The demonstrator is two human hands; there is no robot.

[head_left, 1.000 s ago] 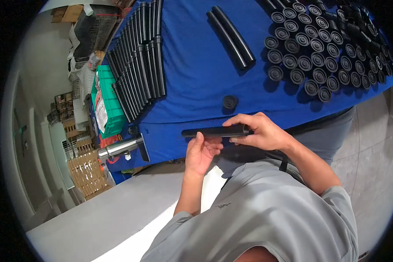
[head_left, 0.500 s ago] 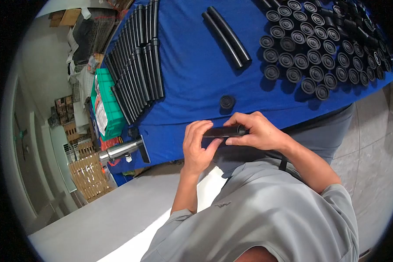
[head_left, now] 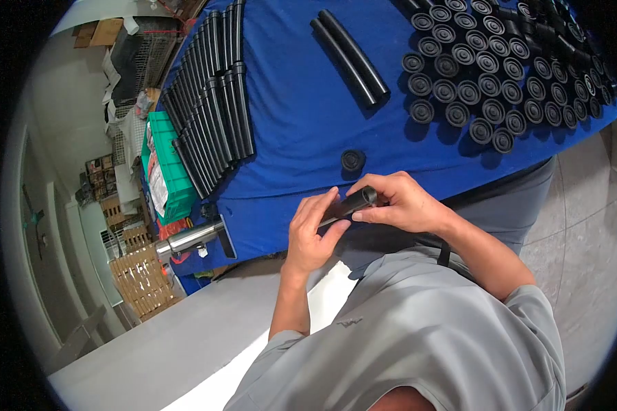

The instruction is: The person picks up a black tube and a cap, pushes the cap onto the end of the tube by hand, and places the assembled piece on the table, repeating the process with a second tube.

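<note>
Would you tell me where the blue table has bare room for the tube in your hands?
Bare cloth for the tube lies between the tube row and the tube pair, down to the loose cap. A thin strip runs below the standing caps, which crowd the right.

No lettering is legible: the shirt's small mark point(head_left: 349, 320) and the green crate's paper point(head_left: 159, 186) are blurred.

Blue table point(head_left: 301, 116): row of black tubes point(head_left: 209, 89) at left, packed side by side; tube pair point(head_left: 348, 56) mid, touching; caps point(head_left: 500, 68) in rows at right; lone cap point(head_left: 352, 160) near front edge. Green crate point(head_left: 171, 171) beside table. Steel cylinder point(head_left: 188, 238) at table corner. Wooden pallets point(head_left: 140, 274) on floor.
</note>
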